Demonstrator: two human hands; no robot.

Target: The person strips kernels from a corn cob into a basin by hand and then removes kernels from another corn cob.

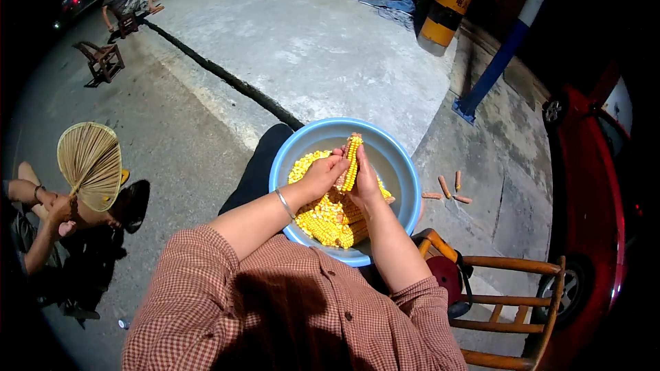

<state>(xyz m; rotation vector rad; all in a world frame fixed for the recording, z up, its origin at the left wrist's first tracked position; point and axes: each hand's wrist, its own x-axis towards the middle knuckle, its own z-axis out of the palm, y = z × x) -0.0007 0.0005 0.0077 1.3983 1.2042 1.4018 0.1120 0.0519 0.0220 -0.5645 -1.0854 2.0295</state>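
A partly stripped yellow corn cob (353,159) stands nearly upright between my hands, over a light-blue basin (414,199). My left hand (326,174) is closed against its left side, with the fingers near its middle. My right hand (366,180) wraps it from the right and below; its lower end is partly hidden by the hands. Loose yellow kernels (302,166) lie in the basin's left part. More corn cobs (335,228) with kernels on rest at the near side of the basin, which sits on my lap.
Several bare cobs (445,187) lie on the ground to the right. A wooden chair (509,299) with a dark red bag stands at lower right, near a red car (591,185). At left, another person's hand holds a woven fan (89,165). A blue post (491,75) rises at upper right.
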